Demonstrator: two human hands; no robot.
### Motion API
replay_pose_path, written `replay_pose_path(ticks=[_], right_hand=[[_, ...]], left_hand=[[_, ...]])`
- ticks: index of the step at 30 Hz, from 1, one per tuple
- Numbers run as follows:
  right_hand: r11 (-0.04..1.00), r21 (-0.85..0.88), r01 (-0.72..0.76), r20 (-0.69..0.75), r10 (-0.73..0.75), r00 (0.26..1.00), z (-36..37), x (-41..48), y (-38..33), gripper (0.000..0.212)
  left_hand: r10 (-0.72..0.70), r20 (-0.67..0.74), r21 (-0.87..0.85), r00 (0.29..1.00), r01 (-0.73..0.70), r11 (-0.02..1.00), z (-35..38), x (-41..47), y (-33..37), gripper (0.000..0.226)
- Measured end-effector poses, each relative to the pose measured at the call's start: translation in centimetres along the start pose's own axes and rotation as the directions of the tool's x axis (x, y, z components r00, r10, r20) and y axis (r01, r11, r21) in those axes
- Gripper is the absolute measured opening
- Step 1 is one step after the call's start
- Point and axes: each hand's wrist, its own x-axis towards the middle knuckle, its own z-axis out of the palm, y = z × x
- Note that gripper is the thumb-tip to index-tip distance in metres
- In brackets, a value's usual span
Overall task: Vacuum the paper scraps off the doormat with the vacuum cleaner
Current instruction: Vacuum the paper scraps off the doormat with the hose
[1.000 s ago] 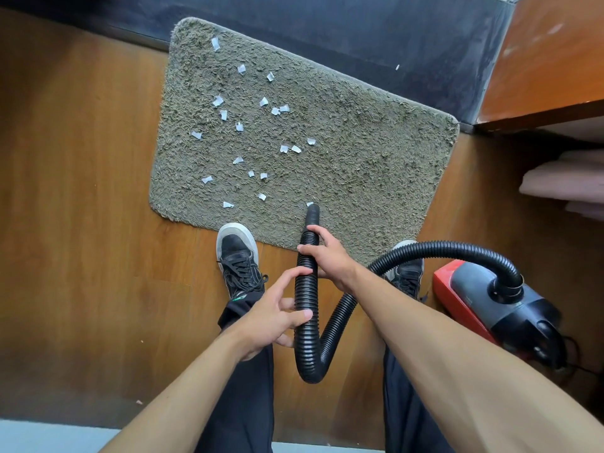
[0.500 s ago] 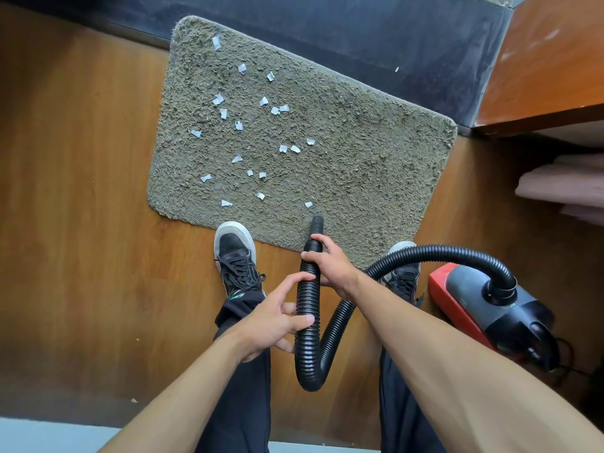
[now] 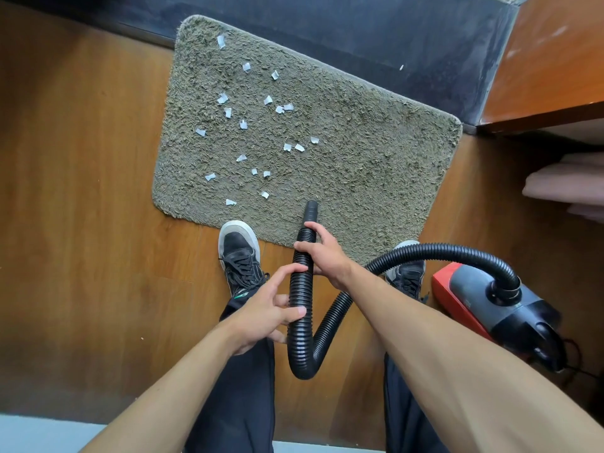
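Observation:
A shaggy olive doormat [image 3: 359,165] lies on the wooden floor, with several white paper scraps [image 3: 255,125] scattered over its left half. A black ribbed vacuum hose [image 3: 300,322] loops from the red and grey vacuum cleaner [image 3: 490,302] at the right. Its nozzle [image 3: 311,210] points at the mat's near edge, just right of the nearest scraps. My right hand [image 3: 323,253] grips the hose close behind the nozzle. My left hand [image 3: 268,312] holds the hose lower down, thumb and fingers curled round it.
My two black shoes [image 3: 240,253] stand at the mat's near edge, the right one partly under the hose. A dark threshold [image 3: 359,37] runs behind the mat. A wooden cabinet [image 3: 549,60] with folded pink cloth [image 3: 568,184] stands at the right.
The nozzle drew back toward me, uncovering a scrap, then pushed forward again over the mat's near edge; that scrap is no longer visible. Both hands kept their hold on the hose.

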Motion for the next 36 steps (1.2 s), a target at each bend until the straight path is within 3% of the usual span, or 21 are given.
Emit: replay_pose_path(ticks=[14,36], right_hand=[[0.99,0.049,0.13,-0.088,-0.125,0.988,-1.7,0.7,-2.0,0.055],[0.981,-0.097,0.169,-0.009,-0.171,0.985,-1.6,3.7,-9.1,0.056]], left_hand=[[0.06,-0.013,0.041,0.998,-0.059,0.997,0.6,1.7,2.4,0.06],[0.131,-0.072,0.067,0.989,-0.126,0.99,-1.4,3.9,7.0,0.061]])
